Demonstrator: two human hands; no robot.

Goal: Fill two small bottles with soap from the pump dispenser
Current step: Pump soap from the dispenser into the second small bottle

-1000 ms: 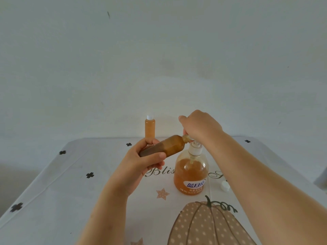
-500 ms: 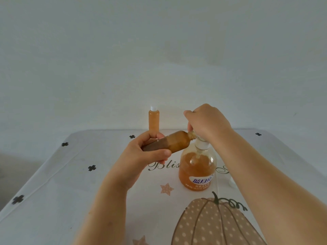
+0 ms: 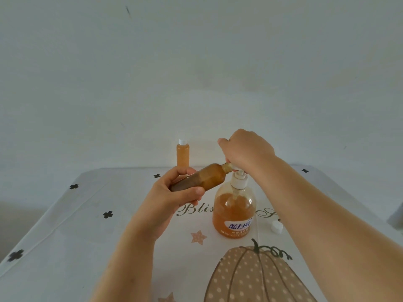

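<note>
table [image 3: 65, 236]: dispenser [image 3: 234, 210] centre, near me. my right hand [image 3: 246, 151] clenched over its pump head. my left hand [image 3: 174, 197] grasps open bottle [image 3: 202, 178], tilted, mouth at nozzle. filling second one, i judge; capped bottle [image 3: 182, 155] far left. next: steady presses, then cap [image 3: 277, 226], right.

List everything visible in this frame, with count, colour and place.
wall: one, pale grey, behind the table.
tablecloth: one, white with black clovers, stars and a pumpkin print, over the table.
dispenser: one, clear with orange soap and a white pump, mid-cloth.
open bottle: one, amber, held tilted, mouth at the pump spout.
capped bottle: one, orange, white top, upright at the far edge.
cap: one, white, loose, right of the dispenser.
left hand: bare, grips the open bottle.
right hand: bare, curled over the pump head.
</note>
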